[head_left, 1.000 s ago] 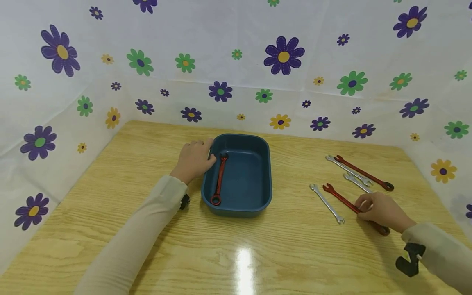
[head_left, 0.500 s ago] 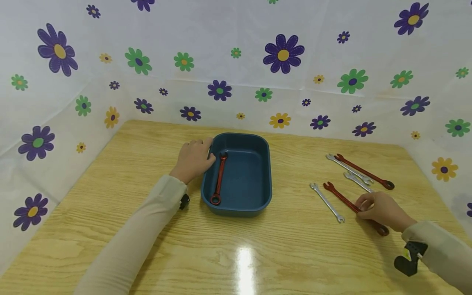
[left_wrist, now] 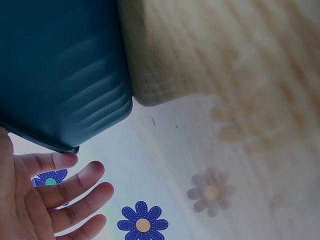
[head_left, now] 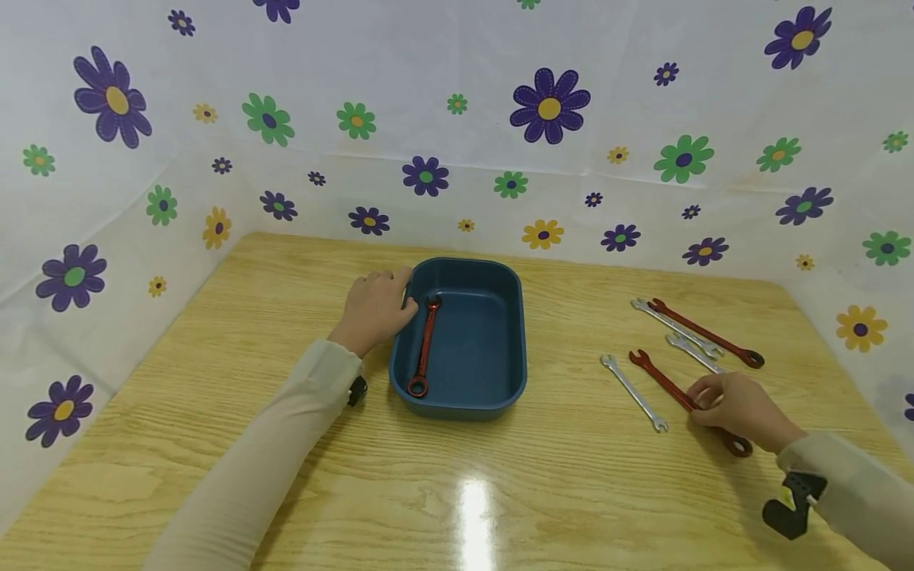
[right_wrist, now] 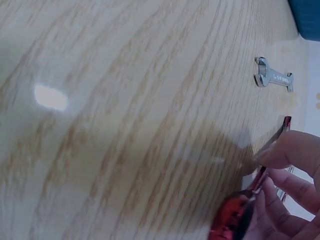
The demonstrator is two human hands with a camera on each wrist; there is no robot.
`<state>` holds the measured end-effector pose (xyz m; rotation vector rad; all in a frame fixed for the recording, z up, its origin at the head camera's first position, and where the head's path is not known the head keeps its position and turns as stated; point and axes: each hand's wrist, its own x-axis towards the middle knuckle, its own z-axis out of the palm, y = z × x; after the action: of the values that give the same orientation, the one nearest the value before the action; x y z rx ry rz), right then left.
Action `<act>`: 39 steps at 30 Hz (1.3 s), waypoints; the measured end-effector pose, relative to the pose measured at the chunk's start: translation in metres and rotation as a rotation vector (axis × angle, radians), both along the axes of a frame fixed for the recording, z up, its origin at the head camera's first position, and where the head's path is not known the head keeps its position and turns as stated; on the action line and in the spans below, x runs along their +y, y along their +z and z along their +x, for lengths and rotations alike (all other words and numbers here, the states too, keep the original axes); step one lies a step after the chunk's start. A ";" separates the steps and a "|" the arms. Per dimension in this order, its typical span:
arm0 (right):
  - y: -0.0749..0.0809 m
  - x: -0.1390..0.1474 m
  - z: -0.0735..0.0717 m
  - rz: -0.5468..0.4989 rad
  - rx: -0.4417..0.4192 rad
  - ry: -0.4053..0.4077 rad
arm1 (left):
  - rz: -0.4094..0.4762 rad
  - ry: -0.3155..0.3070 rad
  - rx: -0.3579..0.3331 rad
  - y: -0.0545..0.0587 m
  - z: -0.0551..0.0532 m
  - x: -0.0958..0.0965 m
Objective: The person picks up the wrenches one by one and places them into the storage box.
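My right hand (head_left: 743,408) pinches a red combination wrench (head_left: 664,381) between thumb and fingers over the right part of the table. In the right wrist view the wrench's ring end (right_wrist: 231,217) comes close to the camera, with a shadow beside it. My left hand (head_left: 374,309) rests at the left rim of a dark blue rectangular tray (head_left: 524,341); its fingers (left_wrist: 75,192) extend fairly straight, the index fingertip right at the rim. Inside the tray, along its left side, lies another red wrench (head_left: 427,345).
A small silver open-end wrench (head_left: 634,394) lies left of my right hand. Behind that hand are a silver wrench (head_left: 689,349), partly hidden, another silver wrench (head_left: 674,325) and a red wrench (head_left: 703,331). A white flowered cloth (head_left: 457,143) borders the wooden table (head_left: 571,492).
The red wrench in my right hand has shifted slightly, its open end a little up and to the right in the head view. My left hand and the tray keep their places.
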<state>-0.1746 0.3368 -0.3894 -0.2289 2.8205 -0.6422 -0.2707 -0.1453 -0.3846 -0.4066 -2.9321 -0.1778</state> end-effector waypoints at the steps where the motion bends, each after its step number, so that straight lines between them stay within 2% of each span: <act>1: 0.000 0.000 0.001 -0.004 0.005 -0.001 | 0.000 0.000 0.001 0.000 0.000 0.000; 11: -0.005 0.000 0.006 -0.013 0.079 -0.062 | 0.003 0.000 0.008 0.001 0.002 0.000; 21: -0.016 0.002 0.011 -0.072 0.103 -0.120 | 0.004 -0.004 0.011 -0.001 0.000 0.000; 34: -0.005 -0.005 0.010 -0.096 0.174 -0.140 | -0.009 -0.002 0.021 -0.002 -0.001 0.000; 39: 0.003 -0.010 0.006 -0.100 0.231 -0.125 | -0.003 -0.004 0.015 -0.001 -0.001 0.000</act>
<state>-0.1686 0.3264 -0.3868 -0.1544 3.0459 -0.8351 -0.2713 -0.1456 -0.3860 -0.4132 -2.9173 -0.1698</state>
